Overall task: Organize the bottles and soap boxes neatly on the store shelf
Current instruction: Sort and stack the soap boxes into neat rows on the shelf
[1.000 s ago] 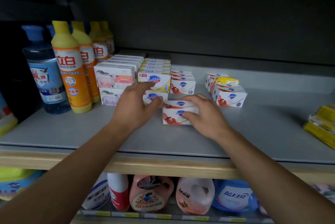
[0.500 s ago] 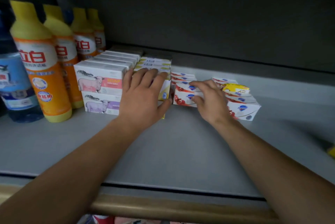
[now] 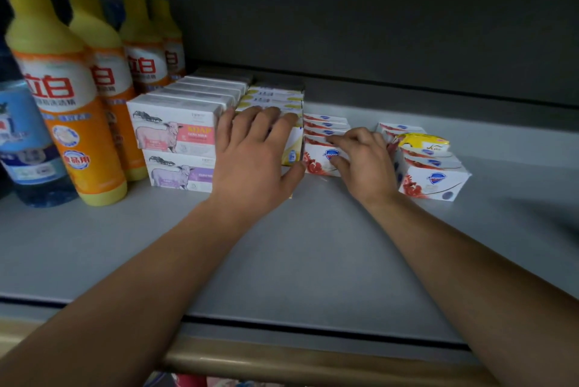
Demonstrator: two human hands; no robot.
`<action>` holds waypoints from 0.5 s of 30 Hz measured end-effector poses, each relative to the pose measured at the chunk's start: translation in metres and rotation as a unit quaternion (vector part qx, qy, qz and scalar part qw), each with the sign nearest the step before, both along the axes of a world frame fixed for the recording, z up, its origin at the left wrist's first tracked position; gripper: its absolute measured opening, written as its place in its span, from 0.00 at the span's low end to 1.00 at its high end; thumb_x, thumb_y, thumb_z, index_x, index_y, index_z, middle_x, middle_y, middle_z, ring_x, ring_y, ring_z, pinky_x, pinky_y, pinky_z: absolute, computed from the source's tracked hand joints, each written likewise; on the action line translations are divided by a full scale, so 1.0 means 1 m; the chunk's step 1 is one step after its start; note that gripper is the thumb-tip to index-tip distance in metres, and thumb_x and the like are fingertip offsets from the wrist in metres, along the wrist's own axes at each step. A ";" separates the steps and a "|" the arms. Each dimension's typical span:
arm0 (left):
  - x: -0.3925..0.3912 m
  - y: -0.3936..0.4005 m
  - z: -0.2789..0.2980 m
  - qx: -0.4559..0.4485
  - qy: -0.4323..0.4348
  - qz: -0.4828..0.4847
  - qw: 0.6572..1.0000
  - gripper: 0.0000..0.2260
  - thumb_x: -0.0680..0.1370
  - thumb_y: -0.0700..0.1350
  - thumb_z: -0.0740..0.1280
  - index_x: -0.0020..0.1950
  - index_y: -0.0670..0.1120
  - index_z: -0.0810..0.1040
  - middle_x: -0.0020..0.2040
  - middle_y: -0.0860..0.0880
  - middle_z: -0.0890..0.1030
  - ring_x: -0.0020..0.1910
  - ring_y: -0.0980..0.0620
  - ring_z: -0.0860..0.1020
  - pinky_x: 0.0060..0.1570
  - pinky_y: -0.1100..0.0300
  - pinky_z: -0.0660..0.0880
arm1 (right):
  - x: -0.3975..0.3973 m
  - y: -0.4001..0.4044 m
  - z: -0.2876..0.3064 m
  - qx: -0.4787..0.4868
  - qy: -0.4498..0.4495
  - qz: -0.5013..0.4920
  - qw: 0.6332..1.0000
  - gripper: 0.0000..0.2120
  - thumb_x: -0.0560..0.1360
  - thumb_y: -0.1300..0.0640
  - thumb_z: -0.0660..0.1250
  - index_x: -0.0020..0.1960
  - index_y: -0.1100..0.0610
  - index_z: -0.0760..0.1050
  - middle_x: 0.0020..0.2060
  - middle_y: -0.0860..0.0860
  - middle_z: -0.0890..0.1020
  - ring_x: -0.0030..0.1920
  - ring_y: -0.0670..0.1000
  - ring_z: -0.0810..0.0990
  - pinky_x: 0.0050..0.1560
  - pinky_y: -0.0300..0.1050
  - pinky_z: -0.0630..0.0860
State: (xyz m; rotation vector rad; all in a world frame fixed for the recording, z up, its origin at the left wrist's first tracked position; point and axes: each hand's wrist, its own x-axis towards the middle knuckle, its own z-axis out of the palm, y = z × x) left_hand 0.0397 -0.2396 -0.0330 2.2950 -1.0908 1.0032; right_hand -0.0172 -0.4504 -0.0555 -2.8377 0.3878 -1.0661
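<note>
Left hand (image 3: 253,155) covering yellow soap boxes (image 3: 275,98), blue bottle (image 3: 22,136) cropped

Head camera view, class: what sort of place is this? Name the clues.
Most likely a shop aisle. Identical orange detergent bottles stand in a row, boxed soaps are stacked in matching rows, and all sit on a grey shelf being tidied by two hands.

Single head view, close, angled forward and down onto shelf (image 3: 313,245).
</note>
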 end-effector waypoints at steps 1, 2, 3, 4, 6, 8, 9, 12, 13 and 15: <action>0.000 0.000 0.000 -0.001 0.000 -0.001 1.000 0.27 0.72 0.58 0.63 0.69 0.47 0.73 0.66 0.47 0.75 0.67 0.41 0.70 0.73 0.44 0.54 | -0.001 0.000 0.000 -0.003 0.000 -0.001 1.000 0.19 0.75 0.57 0.71 0.65 0.53 0.78 0.55 0.54 0.78 0.57 0.59 0.72 0.60 0.50 0.71; 0.000 0.000 0.000 -0.002 -0.001 -0.002 1.000 0.27 0.72 0.58 0.64 0.69 0.47 0.73 0.66 0.47 0.75 0.67 0.41 0.70 0.73 0.43 0.54 | -0.001 0.000 0.001 -0.005 0.002 -0.002 1.000 0.19 0.75 0.57 0.70 0.66 0.53 0.78 0.55 0.54 0.78 0.57 0.59 0.72 0.59 0.50 0.71; 0.000 -0.001 0.000 -0.003 -0.001 -0.002 1.000 0.27 0.72 0.58 0.64 0.68 0.47 0.74 0.66 0.47 0.75 0.67 0.41 0.70 0.73 0.43 0.54 | -0.001 0.001 0.003 -0.006 0.009 -0.002 1.000 0.19 0.76 0.56 0.70 0.66 0.52 0.77 0.56 0.54 0.77 0.58 0.59 0.72 0.60 0.50 0.70; 0.000 -0.001 0.001 -0.003 0.000 -0.003 1.000 0.27 0.72 0.58 0.64 0.68 0.47 0.74 0.65 0.47 0.75 0.67 0.41 0.70 0.73 0.43 0.54 | -0.002 0.001 0.004 -0.006 0.022 -0.002 1.000 0.20 0.76 0.55 0.70 0.67 0.52 0.77 0.57 0.54 0.77 0.59 0.58 0.72 0.60 0.49 0.70; 0.000 -0.001 0.001 -0.003 -0.001 -0.004 1.000 0.27 0.72 0.58 0.64 0.68 0.47 0.74 0.65 0.47 0.75 0.66 0.41 0.70 0.72 0.43 0.55 | -0.007 0.002 0.009 -0.016 0.044 -0.004 0.999 0.22 0.76 0.51 0.69 0.69 0.52 0.74 0.60 0.54 0.77 0.61 0.59 0.72 0.61 0.50 0.69; 0.000 0.000 0.002 -0.003 -0.003 -0.008 1.000 0.27 0.72 0.58 0.64 0.68 0.47 0.74 0.65 0.46 0.76 0.66 0.41 0.71 0.72 0.43 0.56 | -0.021 -0.002 0.017 -0.020 0.017 -0.018 0.999 0.23 0.75 0.49 0.67 0.69 0.53 0.73 0.60 0.55 0.78 0.61 0.60 0.73 0.63 0.52 0.69; 0.000 0.000 0.002 -0.004 -0.004 -0.010 1.000 0.27 0.72 0.58 0.64 0.67 0.47 0.74 0.65 0.46 0.76 0.66 0.40 0.71 0.72 0.43 0.56 | -0.030 -0.008 0.021 -0.010 -0.014 -0.030 0.999 0.22 0.75 0.48 0.65 0.68 0.54 0.74 0.59 0.56 0.78 0.60 0.61 0.74 0.63 0.52 0.68; -0.001 0.001 0.002 -0.005 -0.003 -0.010 1.000 0.27 0.72 0.58 0.62 0.67 0.46 0.74 0.64 0.46 0.76 0.65 0.40 0.71 0.72 0.43 0.56 | -0.068 -0.039 0.030 0.015 -0.008 -0.140 0.990 0.27 0.74 0.43 0.58 0.69 0.54 0.72 0.63 0.57 0.77 0.63 0.62 0.73 0.66 0.52 0.65; -0.001 0.001 0.002 -0.007 -0.001 -0.011 1.000 0.27 0.72 0.58 0.62 0.67 0.46 0.75 0.64 0.46 0.76 0.65 0.40 0.71 0.72 0.43 0.56 | -0.081 -0.049 0.030 0.033 0.053 -0.188 0.980 0.29 0.75 0.41 0.57 0.73 0.51 0.67 0.68 0.55 0.73 0.68 0.60 0.68 0.69 0.54 0.61; -0.001 0.001 0.003 -0.006 0.001 -0.015 1.000 0.26 0.72 0.57 0.63 0.67 0.46 0.75 0.64 0.45 0.76 0.65 0.39 0.71 0.72 0.42 0.56 | -0.103 -0.060 0.020 0.074 0.168 -0.239 0.953 0.33 0.76 0.38 0.58 0.77 0.47 0.56 0.76 0.50 0.61 0.76 0.58 0.56 0.74 0.59 0.51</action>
